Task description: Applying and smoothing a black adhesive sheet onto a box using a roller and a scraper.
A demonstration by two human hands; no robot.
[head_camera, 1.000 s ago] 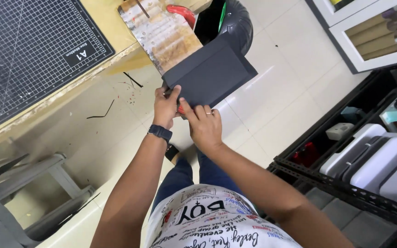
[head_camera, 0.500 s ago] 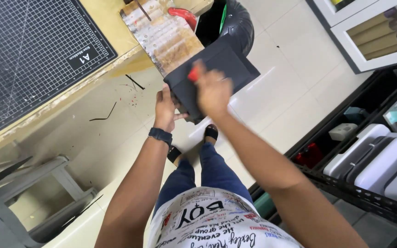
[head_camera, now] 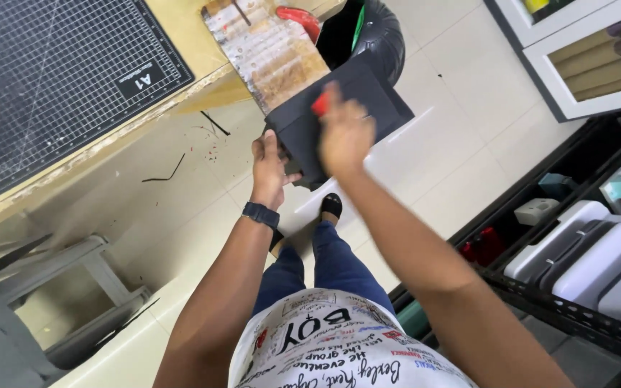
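I hold a dark grey, flat rectangular board out over the floor. My left hand grips its near left edge, a black watch on that wrist. My right hand is raised over the board's middle and closed on a small red tool, blurred with motion. The board's far end hangs beside a black bin.
A wooden workbench carries a black gridded cutting mat and a patterned sheet. Thin dark scraps lie on the pale tiled floor. A grey stool stands at the left. A black rack with white cases is at the right.
My right hand has left the board's near edge and moved up across its surface with the red tool. The left hand keeps its grip. The board has tilted slightly.
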